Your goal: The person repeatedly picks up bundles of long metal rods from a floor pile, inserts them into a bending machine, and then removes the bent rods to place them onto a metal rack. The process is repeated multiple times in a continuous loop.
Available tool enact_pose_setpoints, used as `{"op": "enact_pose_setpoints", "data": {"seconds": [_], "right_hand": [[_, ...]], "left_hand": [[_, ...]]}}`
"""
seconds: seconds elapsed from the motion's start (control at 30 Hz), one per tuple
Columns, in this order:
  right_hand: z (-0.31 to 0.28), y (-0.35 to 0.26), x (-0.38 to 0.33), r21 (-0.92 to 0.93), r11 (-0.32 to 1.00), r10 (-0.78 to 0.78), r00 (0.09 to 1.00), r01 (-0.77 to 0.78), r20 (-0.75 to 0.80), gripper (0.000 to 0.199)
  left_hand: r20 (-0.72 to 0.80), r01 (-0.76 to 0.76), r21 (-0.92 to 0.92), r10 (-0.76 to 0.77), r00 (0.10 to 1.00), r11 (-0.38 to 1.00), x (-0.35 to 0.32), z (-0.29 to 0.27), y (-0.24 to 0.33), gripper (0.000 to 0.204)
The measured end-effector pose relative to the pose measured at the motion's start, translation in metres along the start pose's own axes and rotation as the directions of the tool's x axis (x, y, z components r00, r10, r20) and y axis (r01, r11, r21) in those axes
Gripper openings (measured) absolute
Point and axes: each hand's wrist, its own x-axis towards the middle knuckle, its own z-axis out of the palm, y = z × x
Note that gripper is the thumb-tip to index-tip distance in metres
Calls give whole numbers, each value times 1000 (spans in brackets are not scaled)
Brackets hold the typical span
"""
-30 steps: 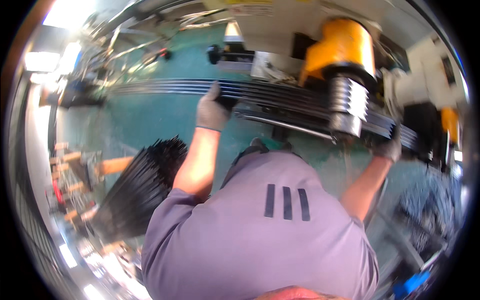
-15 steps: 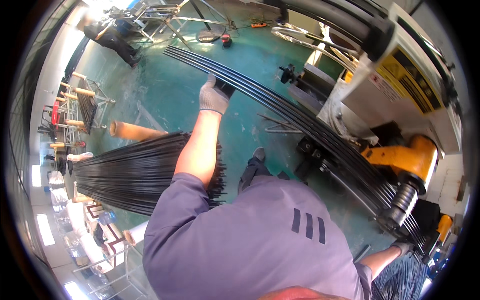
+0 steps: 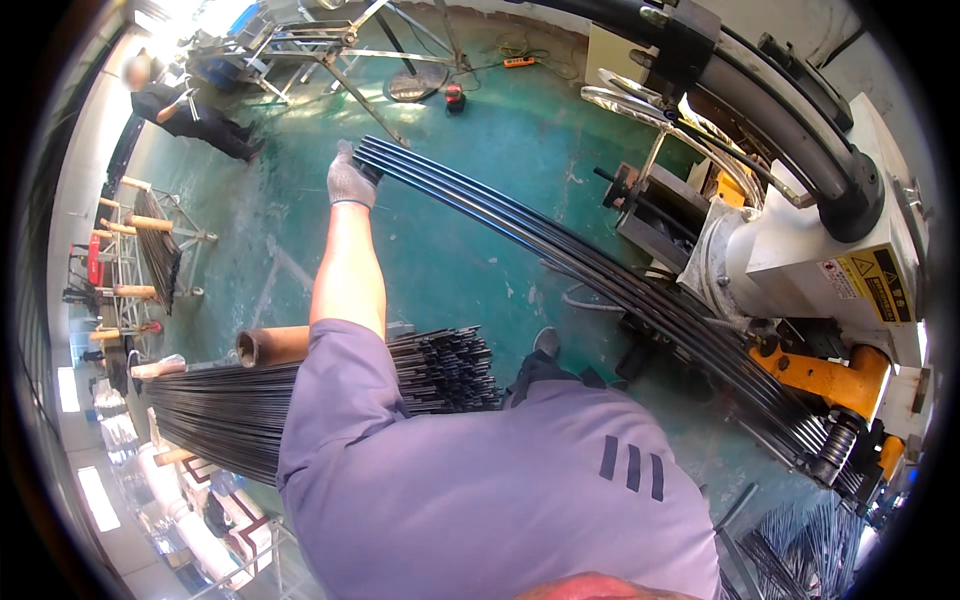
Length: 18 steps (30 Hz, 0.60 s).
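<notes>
My left hand (image 3: 352,182), in a pale grey knitted glove, is closed around the near-left end of several long black rods (image 3: 520,215). The rods run side by side from there, slanting down to the right, to a machine with an orange bracket (image 3: 830,378) and a coil spring (image 3: 836,448). Their far end is partly hidden by that bracket and spring. My right hand is not in view. Below my left forearm lies a large bundle of black rods (image 3: 235,405), its cut ends pointing right.
A brown cardboard tube (image 3: 275,346) lies beside the bundle. Dark rods (image 3: 810,540) stand at the lower right. A grey machine housing (image 3: 835,265) fills the right side. Another person (image 3: 195,115) stands at the upper left near metal frames (image 3: 340,45). A red-and-black device (image 3: 455,97) sits on the green floor.
My left hand has shifted left, from partway along the rods to their end. My right hand, earlier at the lower right by the machine, has gone out of view. The whole view has shifted.
</notes>
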Motion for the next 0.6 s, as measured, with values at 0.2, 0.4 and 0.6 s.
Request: {"op": "enact_pose_setpoints", "data": {"seconds": [0.2,0.4,0.6], "right_hand": [[-12,14,13,20,1000,12,1000,-12,-15,43],[-12,-9,45,224,974,6,999,-17,52,48],[34,-39,-26,91,996,-17,1000,15,18,46]], "left_hand": [[289,54,52,-66,955,997,-10,4,6,43],[353,182,134,-218,910,974,9,-25,16,47],[958,445,82,-193,211,892,54,-66,5,67]]}}
